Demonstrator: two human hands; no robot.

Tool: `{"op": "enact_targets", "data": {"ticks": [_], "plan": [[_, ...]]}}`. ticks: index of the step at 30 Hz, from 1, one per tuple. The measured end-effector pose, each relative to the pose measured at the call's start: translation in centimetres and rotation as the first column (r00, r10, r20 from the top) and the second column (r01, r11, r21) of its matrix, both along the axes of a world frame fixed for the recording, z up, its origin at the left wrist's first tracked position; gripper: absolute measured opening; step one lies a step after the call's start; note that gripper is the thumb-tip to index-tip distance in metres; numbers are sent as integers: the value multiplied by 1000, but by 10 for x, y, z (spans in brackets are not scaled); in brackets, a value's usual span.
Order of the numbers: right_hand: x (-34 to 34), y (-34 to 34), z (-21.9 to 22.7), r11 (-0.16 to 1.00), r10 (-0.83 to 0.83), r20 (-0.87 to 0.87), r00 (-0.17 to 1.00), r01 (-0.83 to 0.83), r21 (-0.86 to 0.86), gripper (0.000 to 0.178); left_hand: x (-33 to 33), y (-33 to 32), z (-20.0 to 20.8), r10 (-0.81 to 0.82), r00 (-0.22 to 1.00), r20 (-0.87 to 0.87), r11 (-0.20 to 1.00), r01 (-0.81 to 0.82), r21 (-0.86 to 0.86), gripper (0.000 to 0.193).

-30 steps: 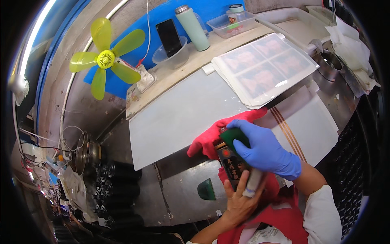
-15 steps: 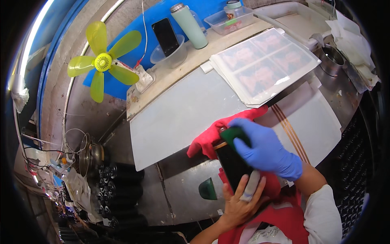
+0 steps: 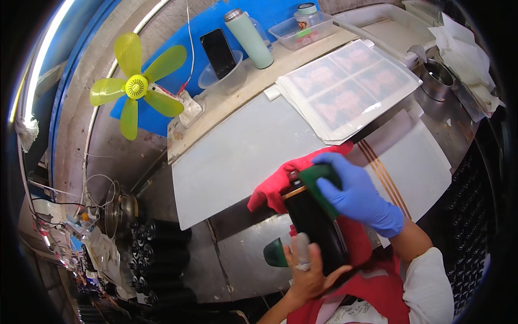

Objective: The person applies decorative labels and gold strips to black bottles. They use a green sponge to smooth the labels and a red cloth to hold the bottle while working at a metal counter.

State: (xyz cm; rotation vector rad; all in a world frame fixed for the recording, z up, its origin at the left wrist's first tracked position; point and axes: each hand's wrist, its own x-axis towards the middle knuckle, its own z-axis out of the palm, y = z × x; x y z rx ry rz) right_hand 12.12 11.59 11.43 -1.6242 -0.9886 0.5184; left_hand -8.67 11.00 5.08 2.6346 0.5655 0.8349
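A black bottle (image 3: 315, 229) with a gold band near its neck lies tilted over a red cloth (image 3: 356, 240). My right hand (image 3: 359, 197), in a blue glove, grips a dark green scraper (image 3: 318, 183) and presses it along the bottle's upper right side. Around the bottle's lower end is my bare left hand (image 3: 307, 272), one finger wrapped in pale tape, fingers on the left side and thumb spread beneath the base. A second dark green piece (image 3: 275, 252) lies on the metal table left of the bottle.
Beyond the bottle lies a pale grey board (image 3: 237, 156). Printed transfer sheets (image 3: 345, 86) are stacked at its right, with a gold-striped white sheet (image 3: 415, 162) nearer. A yellow-green fan (image 3: 136, 86) stands at left. On the shelf are a phone (image 3: 218, 54) and a mint flask (image 3: 251, 40).
My left hand has shifted down and left to the bottle's lower end, baring more of its black side. The scraper has moved slightly right and down along the bottle.
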Motion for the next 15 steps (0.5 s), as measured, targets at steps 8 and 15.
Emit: {"op": "enact_targets", "data": {"ticks": [8, 15], "plan": [[23, -32, -38, 998, -56, -296, 954, 44, -45, 30, -18, 6, -47, -148, 984, 99, 845, 178, -504, 113], [56, -155, -55, 849, -427, -683, 593, 524, -76, 19, 1, 4, -14, -68, 994, 85, 881, 100, -463, 108]]}}
